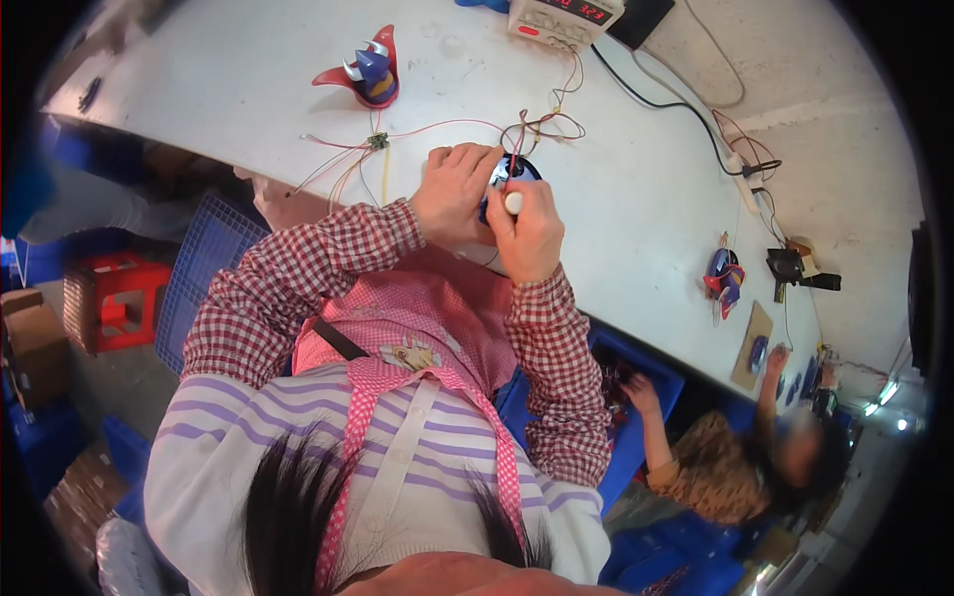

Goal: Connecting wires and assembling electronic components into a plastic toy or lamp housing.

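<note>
On the table before me lies a dark, glossy rounded part [524, 169] with thin red and black wires running from it. My left hand [459, 192] is closed on its left side, gripping it against the tabletop. My right hand [532, 233] is closed round a small tool with a white rounded end [514, 203], held over the part; its tip is hidden. Left of my hands sits a small circuit board [378, 141] with several thin wires spread out. Farther back stands a purple and red toy figure [374, 74] with silver horns.
A bench power supply [564, 20] stands at the far edge, its leads trailing toward my hands. Another toy figure [723, 276] lies to the right, beside a black device [790, 266]. A co-worker [725, 467] sits at the right. Blue crates [651, 372] and a red stool [119, 298] are below table level.
</note>
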The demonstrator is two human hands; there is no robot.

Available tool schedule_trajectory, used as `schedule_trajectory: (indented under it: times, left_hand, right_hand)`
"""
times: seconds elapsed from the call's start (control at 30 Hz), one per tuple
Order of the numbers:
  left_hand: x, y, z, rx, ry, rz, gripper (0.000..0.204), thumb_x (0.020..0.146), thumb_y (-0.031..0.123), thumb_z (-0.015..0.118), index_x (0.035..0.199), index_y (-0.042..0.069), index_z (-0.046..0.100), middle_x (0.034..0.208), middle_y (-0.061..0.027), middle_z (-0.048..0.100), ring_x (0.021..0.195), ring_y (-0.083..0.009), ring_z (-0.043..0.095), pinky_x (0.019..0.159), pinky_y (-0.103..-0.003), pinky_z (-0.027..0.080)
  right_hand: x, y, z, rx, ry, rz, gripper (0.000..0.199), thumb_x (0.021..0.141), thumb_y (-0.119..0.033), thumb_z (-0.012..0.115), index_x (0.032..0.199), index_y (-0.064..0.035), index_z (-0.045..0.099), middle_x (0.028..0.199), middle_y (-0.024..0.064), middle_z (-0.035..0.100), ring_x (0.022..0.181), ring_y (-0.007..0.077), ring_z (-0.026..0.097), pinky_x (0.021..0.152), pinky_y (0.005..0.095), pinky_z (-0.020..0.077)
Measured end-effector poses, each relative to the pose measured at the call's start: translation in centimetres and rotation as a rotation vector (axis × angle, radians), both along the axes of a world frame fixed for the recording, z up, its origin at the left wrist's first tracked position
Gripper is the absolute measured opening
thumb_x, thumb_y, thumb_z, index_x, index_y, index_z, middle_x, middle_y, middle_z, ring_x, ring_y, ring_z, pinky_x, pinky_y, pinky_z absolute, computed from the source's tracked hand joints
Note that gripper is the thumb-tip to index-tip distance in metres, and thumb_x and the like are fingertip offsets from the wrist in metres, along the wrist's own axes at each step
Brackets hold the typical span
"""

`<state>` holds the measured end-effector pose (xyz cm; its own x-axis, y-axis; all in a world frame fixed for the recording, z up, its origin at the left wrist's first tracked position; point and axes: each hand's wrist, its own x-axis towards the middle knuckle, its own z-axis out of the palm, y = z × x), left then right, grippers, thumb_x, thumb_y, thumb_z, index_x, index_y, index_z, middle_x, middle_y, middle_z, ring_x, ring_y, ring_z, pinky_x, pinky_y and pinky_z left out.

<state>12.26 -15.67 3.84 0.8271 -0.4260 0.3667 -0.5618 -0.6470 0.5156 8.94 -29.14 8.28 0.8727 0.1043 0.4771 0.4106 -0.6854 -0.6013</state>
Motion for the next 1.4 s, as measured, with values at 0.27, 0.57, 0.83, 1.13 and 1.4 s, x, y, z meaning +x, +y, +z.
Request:
schedule_trajectory:
  times: [0.27,0.57,0.83,1.13,1.4]
  left_hand:
    - [-0.5,0.5,1.3,-0.044,-0.101,-0.018,0.093,0.056,0.051,0.076,0.126,0.002,0.040,0.120,-0.0155,0.045,0.112,-0.0318,0.042,0.096,-0.046,0.029]
    - [0.6,16.3,0.6,-0.044,-0.044,0.539,0.055,0.071,0.036,0.072,0.112,0.003,0.055,0.116,-0.0156,0.048,0.116,-0.0334,0.040,0.096,-0.042,0.035]
    - [8.3,15.2,-1.1,-0.483,0.199,0.468,0.055,0.065,0.025,0.080,0.107,0.000,0.054,0.091,-0.0092,0.061,0.080,-0.0195,0.060,0.072,-0.027,0.048]
    - [10.3,12.7,1.7,-0.769,0.627,0.462,0.033,0.072,0.020,0.076,0.092,-0.003,0.063,0.088,-0.0082,0.065,0.076,-0.0118,0.057,0.068,-0.021,0.048]
    - [6.7,12.8,3.9,-1.019,0.832,-0.125,0.036,0.077,0.015,0.069,0.107,-0.002,0.060,0.095,-0.0088,0.065,0.083,-0.0152,0.061,0.076,-0.024,0.049]
  right_hand:
    - [3.2,-6.2,2.2,0.056,-0.147,-0.219,0.013,0.077,-0.008,0.067,0.085,-0.0024,0.059,0.074,0.0065,0.058,0.058,0.0169,0.052,0.055,0.0272,0.0447]
    - [5.4,-9.7,-0.5,0.061,0.124,-0.283,0.023,0.081,-0.013,0.066,0.098,-0.0002,0.059,0.085,0.0098,0.061,0.074,0.0161,0.055,0.066,0.0261,0.0462]
    - [5.2,8.2,-2.3,-0.436,-0.292,0.462,0.018,0.067,-0.019,0.057,0.081,-0.0073,0.058,0.088,0.0113,0.055,0.083,0.0285,0.050,0.075,0.0432,0.0410]
    - [7.2,14.1,-5.4,-0.490,-0.135,0.159,0.011,0.069,-0.017,0.058,0.076,-0.0083,0.060,0.080,0.0105,0.058,0.078,0.0276,0.050,0.074,0.0394,0.0401]
    - [3.8,3.1,0.5,0.275,0.207,0.171,0.015,0.074,-0.012,0.068,0.084,-0.0025,0.061,0.068,0.0031,0.059,0.058,0.0124,0.051,0.055,0.0234,0.0416]
